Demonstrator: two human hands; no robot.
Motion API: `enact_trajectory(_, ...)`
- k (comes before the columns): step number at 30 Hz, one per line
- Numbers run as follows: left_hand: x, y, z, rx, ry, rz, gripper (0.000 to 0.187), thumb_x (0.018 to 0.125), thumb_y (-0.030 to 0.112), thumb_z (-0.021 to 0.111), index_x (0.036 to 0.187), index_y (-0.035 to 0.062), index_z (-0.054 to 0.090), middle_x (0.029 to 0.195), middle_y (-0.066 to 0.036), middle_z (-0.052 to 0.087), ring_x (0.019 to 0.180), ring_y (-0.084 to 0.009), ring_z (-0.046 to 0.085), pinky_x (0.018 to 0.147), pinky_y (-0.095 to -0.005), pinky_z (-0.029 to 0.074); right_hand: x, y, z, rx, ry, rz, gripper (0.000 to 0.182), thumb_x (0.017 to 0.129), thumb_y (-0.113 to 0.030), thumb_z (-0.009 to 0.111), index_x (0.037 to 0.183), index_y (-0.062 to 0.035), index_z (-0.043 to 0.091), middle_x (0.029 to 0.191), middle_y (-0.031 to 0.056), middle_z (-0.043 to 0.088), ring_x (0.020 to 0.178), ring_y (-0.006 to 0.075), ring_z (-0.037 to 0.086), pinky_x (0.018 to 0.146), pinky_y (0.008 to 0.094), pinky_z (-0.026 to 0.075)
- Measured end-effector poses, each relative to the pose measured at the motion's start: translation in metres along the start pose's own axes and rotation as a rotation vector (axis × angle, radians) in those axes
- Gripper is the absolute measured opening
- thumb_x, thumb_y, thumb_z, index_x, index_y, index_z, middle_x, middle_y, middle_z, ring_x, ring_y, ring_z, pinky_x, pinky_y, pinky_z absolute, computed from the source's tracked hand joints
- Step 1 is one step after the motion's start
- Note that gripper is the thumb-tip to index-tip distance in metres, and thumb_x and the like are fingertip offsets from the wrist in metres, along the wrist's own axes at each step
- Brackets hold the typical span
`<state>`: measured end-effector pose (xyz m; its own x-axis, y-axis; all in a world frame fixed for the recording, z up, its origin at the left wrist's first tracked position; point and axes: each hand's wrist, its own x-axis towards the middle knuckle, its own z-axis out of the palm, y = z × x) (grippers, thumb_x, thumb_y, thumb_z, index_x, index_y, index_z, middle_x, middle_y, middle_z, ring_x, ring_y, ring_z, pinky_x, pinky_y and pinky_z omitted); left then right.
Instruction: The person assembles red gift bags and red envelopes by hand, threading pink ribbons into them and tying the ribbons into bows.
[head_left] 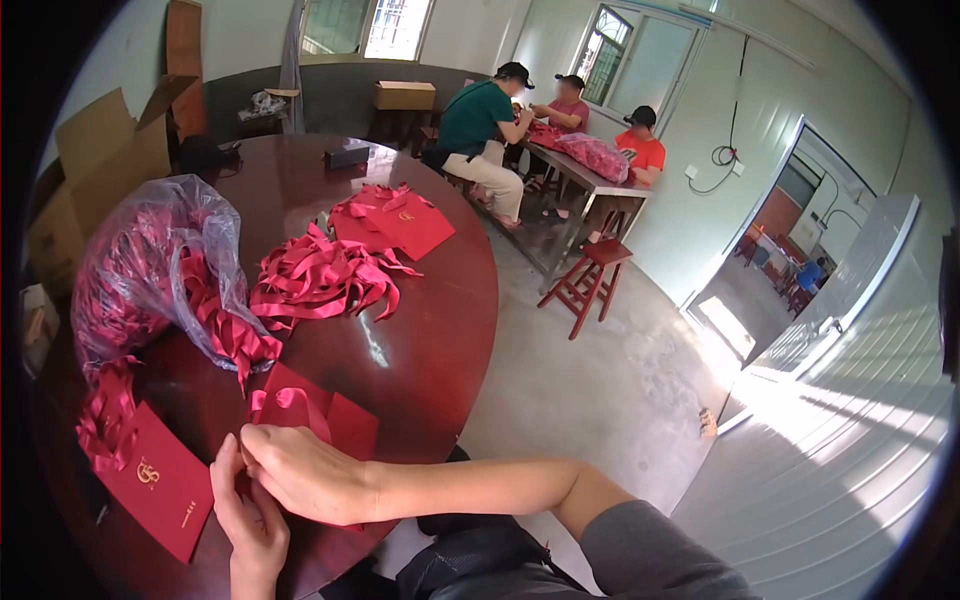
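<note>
Both my hands work close together at the near edge of a round dark wooden table (440,300). My right hand (305,473) lies over a red paper bag (340,420) and pinches a red ribbon loop (292,400) at the bag's top. My left hand (250,525) comes up from below, its fingers touching the same bag beneath my right hand. A flat red bag with gold print (160,490) lies just left of my hands, with a ribbon bunch (108,425) on its upper corner.
A clear plastic sack of red ribbons (150,270) stands at the left, a loose ribbon pile (320,280) mid-table, finished red bags (395,220) beyond. Cardboard boxes (100,170) sit far left. Three people work at a far table (590,175); a red stool (590,280) stands on the concrete floor.
</note>
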<state>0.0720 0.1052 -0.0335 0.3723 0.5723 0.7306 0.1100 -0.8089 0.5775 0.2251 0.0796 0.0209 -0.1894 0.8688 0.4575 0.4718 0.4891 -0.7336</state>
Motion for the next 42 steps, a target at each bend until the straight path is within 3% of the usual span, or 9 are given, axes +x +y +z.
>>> enact_trajectory(5, 0.008, 0.017, 0.0, -0.073, 0.048, -0.18, 0.06, 0.085, -0.017, 0.045, 0.141, -0.0028, 0.03, 0.103, -0.011, 0.051, 0.091, -0.0168, 0.051, 0.082, -0.0271, 0.041, -0.007, 0.012, -0.008, 0.133, 0.009, -0.018, 0.015, 0.087, 0.0, 0.056, 0.088, 0.0008, 0.042, 0.077, 0.0171, 0.055, 0.072, 0.0364, 0.059, 0.061, 0.0436, 0.043)
enact_trajectory(14, 0.01, 0.014, -0.003, -0.108, 0.018, -0.145, 0.06, 0.086, -0.015, 0.045, 0.142, -0.0019, 0.03, 0.103, -0.009, 0.049, 0.091, -0.0148, 0.048, 0.083, -0.0256, 0.04, -0.004, 0.01, -0.01, 0.109, -0.001, -0.085, 0.014, 0.088, 0.002, 0.054, 0.089, -0.0003, 0.04, 0.078, 0.0169, 0.055, 0.074, 0.0359, 0.059, 0.062, 0.0432, 0.043)
enact_trajectory(17, 0.011, 0.018, -0.002, -0.104, 0.057, -0.2, 0.06, 0.086, -0.015, 0.045, 0.142, -0.0022, 0.03, 0.105, -0.01, 0.048, 0.094, -0.016, 0.049, 0.085, -0.0264, 0.041, -0.004, 0.004, -0.018, 0.161, -0.052, 0.048, 0.021, 0.087, 0.001, 0.055, 0.105, 0.003, 0.044, 0.087, 0.0189, 0.058, 0.082, 0.0381, 0.06, 0.067, 0.0438, 0.045)
enact_trajectory(20, 0.013, 0.013, -0.002, -0.064, 0.007, -0.122, 0.061, 0.085, -0.016, 0.045, 0.142, -0.0028, 0.03, 0.109, -0.011, 0.047, 0.099, -0.0184, 0.05, 0.089, -0.0286, 0.041, -0.002, 0.024, -0.013, 0.007, -0.052, -0.172, 0.028, 0.086, 0.001, 0.057, 0.111, 0.0049, 0.044, 0.093, 0.0214, 0.058, 0.087, 0.0394, 0.059, 0.074, 0.0457, 0.046)
enact_trajectory(23, 0.018, 0.015, -0.002, -0.026, -0.024, -0.104, 0.058, 0.083, -0.017, 0.046, 0.138, -0.0042, 0.034, 0.112, -0.013, 0.045, 0.102, -0.0208, 0.05, 0.093, -0.0308, 0.041, -0.003, 0.013, -0.028, 0.027, -0.171, -0.092, 0.027, 0.084, 0.0, 0.059, 0.108, 0.0054, 0.046, 0.098, 0.0234, 0.058, 0.093, 0.0402, 0.059, 0.079, 0.0474, 0.045)
enact_trajectory(30, 0.046, 0.025, -0.002, 0.025, -0.035, -0.21, 0.027, 0.072, -0.016, 0.055, 0.096, -0.0029, 0.051, 0.103, -0.015, 0.044, 0.094, -0.0245, 0.05, 0.084, -0.0298, 0.043, 0.0, 0.01, -0.035, -0.234, -0.045, -0.18, 0.022, 0.081, -0.001, 0.062, 0.095, 0.0066, 0.047, 0.083, 0.0224, 0.059, 0.076, 0.0394, 0.062, 0.065, 0.044, 0.049)
enact_trajectory(33, 0.057, 0.019, 0.002, 0.082, -0.016, -0.135, 0.021, 0.076, -0.014, 0.052, 0.094, -0.0038, 0.051, 0.099, -0.012, 0.045, 0.093, -0.0224, 0.05, 0.083, -0.0271, 0.041, 0.009, 0.019, -0.028, -0.317, 0.075, -0.181, 0.018, 0.081, -0.003, 0.058, 0.092, 0.0052, 0.047, 0.08, 0.0224, 0.058, 0.075, 0.0403, 0.061, 0.062, 0.0442, 0.049)
enact_trajectory(35, 0.06, 0.014, 0.001, 0.103, -0.074, -0.18, 0.018, 0.077, -0.013, 0.052, 0.092, -0.0039, 0.051, 0.095, -0.011, 0.046, 0.091, -0.0215, 0.049, 0.081, -0.0264, 0.041, 0.018, 0.022, -0.033, -0.428, -0.059, -0.149, 0.018, 0.078, -0.002, 0.057, 0.093, 0.0039, 0.048, 0.075, 0.0214, 0.058, 0.072, 0.0404, 0.06, 0.061, 0.0471, 0.048)
enact_trajectory(42, 0.058, 0.008, 0.002, 0.089, -0.112, -0.218, 0.013, 0.075, -0.013, 0.055, 0.085, -0.0046, 0.052, 0.088, -0.012, 0.049, 0.082, -0.0232, 0.052, 0.074, -0.0283, 0.042, 0.009, 0.029, -0.043, -0.346, -0.046, -0.186, 0.014, 0.077, -0.003, 0.061, 0.085, 0.0024, 0.051, 0.083, 0.019, 0.056, 0.08, 0.0383, 0.058, 0.068, 0.0463, 0.046)
